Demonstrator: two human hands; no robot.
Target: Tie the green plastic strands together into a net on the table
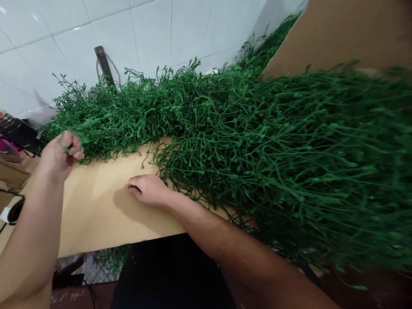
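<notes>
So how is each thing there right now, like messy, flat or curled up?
Left hand: curled, blurred, can't tell if it's holding anything.
Right hand: loosely curled, can't see what's inside.
Green stems: heaped and tangled.
Tan board: flat, partly covered by stems.
Brown cardboard: raised, stems in front.
Black bottle: partly out of the picture; can't tell if it's open.

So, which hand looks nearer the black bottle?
The left hand, close to the black bottle; the right hand is farther away, over the tan board.
</notes>
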